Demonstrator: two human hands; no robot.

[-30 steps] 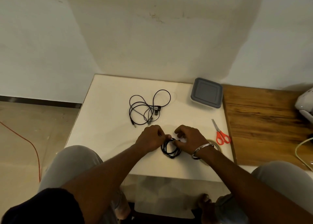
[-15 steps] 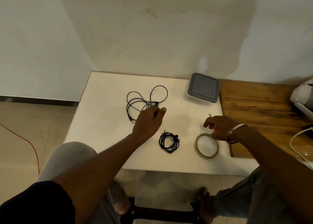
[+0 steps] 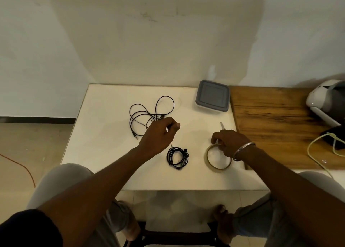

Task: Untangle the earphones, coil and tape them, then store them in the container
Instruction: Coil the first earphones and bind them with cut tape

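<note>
Black coil: coiled earphones (image 3: 177, 158), near table's front edge, between both hands; light, springy, best pinched across the bundle.
Left hand (image 3: 160, 134): loosely curled, holding nothing visible.
Right hand (image 3: 230, 141): fingers touching tape roll (image 3: 218, 157).
Tangle: second earphones (image 3: 149, 114), behind left hand.
Container (image 3: 212, 96): lidded, far corner.
Scissors (image 3: 222, 125): mostly hidden.

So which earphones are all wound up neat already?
The coiled earphones near the table's front edge, beside the tape roll. The loose earphones farther back sprawl in open loops.

Silver bangle (image 3: 243, 149), grey trousers (image 3: 61, 179), black sleeve (image 3: 28, 230)
</note>
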